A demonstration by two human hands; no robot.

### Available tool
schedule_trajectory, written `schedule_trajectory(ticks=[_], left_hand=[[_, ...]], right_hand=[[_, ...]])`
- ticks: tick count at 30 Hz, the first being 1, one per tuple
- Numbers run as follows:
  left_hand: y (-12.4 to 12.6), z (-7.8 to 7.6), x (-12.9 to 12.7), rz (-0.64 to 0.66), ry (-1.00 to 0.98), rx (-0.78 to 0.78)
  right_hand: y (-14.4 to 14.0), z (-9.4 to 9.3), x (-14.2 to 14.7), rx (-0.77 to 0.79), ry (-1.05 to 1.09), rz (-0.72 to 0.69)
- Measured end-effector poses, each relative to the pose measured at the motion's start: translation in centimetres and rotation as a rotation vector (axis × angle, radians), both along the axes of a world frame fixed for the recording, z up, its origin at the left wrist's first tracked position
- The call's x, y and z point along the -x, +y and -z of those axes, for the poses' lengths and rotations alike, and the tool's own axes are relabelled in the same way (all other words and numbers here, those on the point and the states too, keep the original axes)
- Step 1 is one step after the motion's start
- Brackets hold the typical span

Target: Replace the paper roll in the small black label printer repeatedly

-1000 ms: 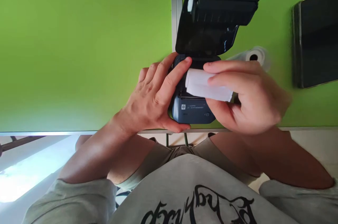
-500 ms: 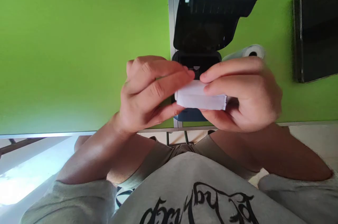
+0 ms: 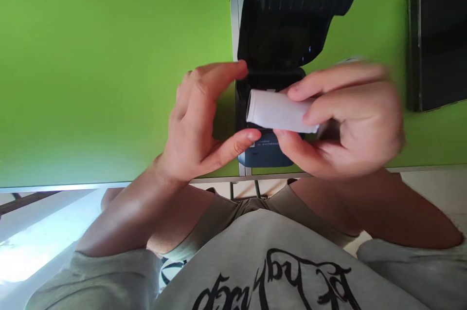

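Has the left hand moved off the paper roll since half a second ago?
Yes. The left hand has opened and drawn leftward off the paper roll, judged against the printer; the right hand holds it.

The person wears a light grey shirt (image 3: pixel 270 271) with short sleeves and big black curly letters (image 3: pixel 273 283) at the bottom of the frame, plus greyish-tan shorts (image 3: pixel 233 212), and both arms are bare from elbow to hand.

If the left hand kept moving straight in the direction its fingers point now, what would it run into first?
Most likely the white paper roll held in the right hand. The left hand is open, fingers aimed across at the roll's near end. Depth is unclear, so it might instead meet the open printer just behind.
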State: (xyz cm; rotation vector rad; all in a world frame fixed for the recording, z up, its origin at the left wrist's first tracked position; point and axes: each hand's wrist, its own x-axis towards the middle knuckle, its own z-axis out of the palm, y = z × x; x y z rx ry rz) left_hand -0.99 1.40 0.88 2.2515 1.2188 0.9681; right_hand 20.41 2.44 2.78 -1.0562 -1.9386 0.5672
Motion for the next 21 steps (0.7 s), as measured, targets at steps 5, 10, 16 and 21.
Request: schedule_trajectory(ticks=[5,10,16,21], left_hand=[[0.16,0.26,0.0,0.012,0.051,0.212],[0.08,0.14,0.07,0.026,0.056,0.286],[0.15,0.5,0.2,0.044,0.022,0.29],[0.17,0.56,0.32,0.044,0.02,0.289]], right_hand=[[-0.02,-0.31,0.11,-0.096,-0.026,0.029],[0.01,-0.53,-0.2,-0.133,-0.137,0.045],[0.37,0.01,-0.52,-0.122,-0.132,-0.018],[0.42,0.28,-0.53,-0.136,-0.147,0.018]])
